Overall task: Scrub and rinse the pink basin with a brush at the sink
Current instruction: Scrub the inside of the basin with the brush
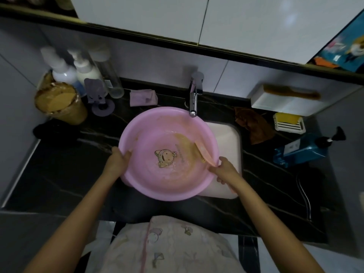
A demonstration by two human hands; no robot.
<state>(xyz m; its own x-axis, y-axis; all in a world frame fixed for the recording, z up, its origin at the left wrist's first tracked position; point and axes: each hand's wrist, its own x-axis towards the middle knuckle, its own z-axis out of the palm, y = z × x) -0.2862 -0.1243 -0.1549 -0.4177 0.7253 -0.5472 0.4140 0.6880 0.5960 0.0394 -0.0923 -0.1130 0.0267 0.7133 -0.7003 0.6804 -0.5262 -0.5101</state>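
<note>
Step in hand: scrubbing the inside; rinse not yet begun, as I judge it

Pink basin point(149, 113) sits over the sink point(229, 138) at the middle of the worktop point(65, 166), covering the sink's left part; its far rim lies just under the spout of the tap point(193, 101); no stream of water visible

My left hand point(119, 157) grips the basin's left rim, fingers curled over the lip to the inside; my right hand point(224, 168) is at the right rim, fingers closed round the handle of the brush point(202, 152), bristle end down on the inner wall

A tan streak lies on the floor of the basin beside the bristles; dirt or blur, cannot tell

To do it well: brace the rim firmly with the left so the basin does not skid on the sink edge; work the bristles in short overlapping arcs from wall to centre; turn the basin by the rim rather than over-reaching; go lightly over the cartoon print in the middle; tilt toward the tap for the rinse

Surface: dark veined stone, probably slick when wet

Room: pump bottles point(65, 71) and a lidded tub point(57, 103) at the far left corner; a purple cloth point(142, 97) at the far edge; a brown cloth point(254, 125), soap dish point(288, 123) and blue bottle point(303, 150) toward the right edge; light is dim
</note>
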